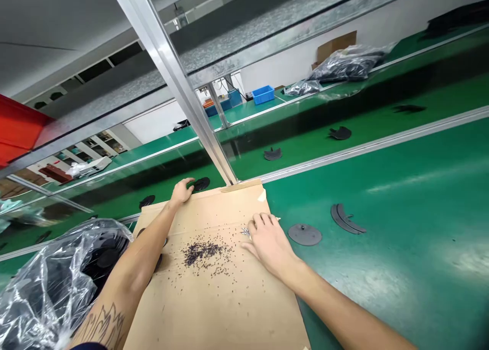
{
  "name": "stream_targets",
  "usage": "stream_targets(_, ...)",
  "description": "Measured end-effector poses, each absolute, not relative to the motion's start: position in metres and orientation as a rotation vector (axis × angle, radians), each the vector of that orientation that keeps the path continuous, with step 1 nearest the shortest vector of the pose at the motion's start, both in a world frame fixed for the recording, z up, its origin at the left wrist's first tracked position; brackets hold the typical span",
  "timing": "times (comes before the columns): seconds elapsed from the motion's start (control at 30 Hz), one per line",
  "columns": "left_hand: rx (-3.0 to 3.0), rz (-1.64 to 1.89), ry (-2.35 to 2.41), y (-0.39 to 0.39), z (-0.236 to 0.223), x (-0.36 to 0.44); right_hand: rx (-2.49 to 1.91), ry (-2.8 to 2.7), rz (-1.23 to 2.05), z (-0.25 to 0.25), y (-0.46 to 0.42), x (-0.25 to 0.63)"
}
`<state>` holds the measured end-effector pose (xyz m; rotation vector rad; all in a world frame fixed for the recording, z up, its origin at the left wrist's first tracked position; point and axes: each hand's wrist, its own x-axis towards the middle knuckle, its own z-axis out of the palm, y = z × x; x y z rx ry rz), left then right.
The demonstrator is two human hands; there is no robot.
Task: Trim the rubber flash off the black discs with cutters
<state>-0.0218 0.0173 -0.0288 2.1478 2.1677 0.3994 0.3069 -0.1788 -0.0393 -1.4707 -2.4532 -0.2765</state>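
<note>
Crinkled little silvery metal piece [245, 232], star-like and bright against the cardboard sheet [214, 314], lying right of the sheet's middle, just under the fingertips [256, 218] of the right hand [269, 240]. Right hand palm down on the sheet, fingers close together and lightly curled, with a thin pale tip [278, 218] poking out past them; no telling from this view whether those fingers pinch anything.

Left hand [182, 191] at the far edge of the sheet, fingers spread, not pinching, and touching a black disc [200, 184]. Near the sheet's middle, a heap of dark granules [202, 253], thinning into loose specks all around.

Right of the sheet, on a green conveyor belt [382, 289], a dark grey disc with a central stud [304, 234] and, just beyond it, curved black strips [347, 219]. Left of the sheet, against its edge, a clear plastic bag [49, 289] of black discs. Well beyond the sheet, a blue plastic crate [263, 94].
</note>
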Motion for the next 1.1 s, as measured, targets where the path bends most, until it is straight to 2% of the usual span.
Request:
stream_targets(0.37,2.062,0.266,2.249,0.029,-0.028,-0.009,-1.473,-2.463,-0.303,-0.04,-0.179,0.309)
stream_targets(0.57,2.368,0.472,2.155,0.002,-0.018,0.018,-1.5,-2.454,-0.298,-0.041,-0.183,0.307)
stream_targets(0.67,2.659,0.516,1.842,-0.026,-0.017,0.046,-1.512,-2.444,-0.276,-0.044,-0.184,0.305)
stream_targets(0.83,2.913,0.393,1.272,-0.042,-0.013,0.119,-1.524,-2.445,-0.242,-0.046,-0.184,0.303)
stream_targets(0.97,2.886,0.428,1.224,-0.006,-0.006,0.187,-1.537,-2.456,-0.24,-0.045,-0.184,0.303)
stream_targets(1.1,2.729,0.489,1.414,0.042,-0.009,0.24,-1.542,-2.454,-0.251,-0.047,-0.186,0.303)
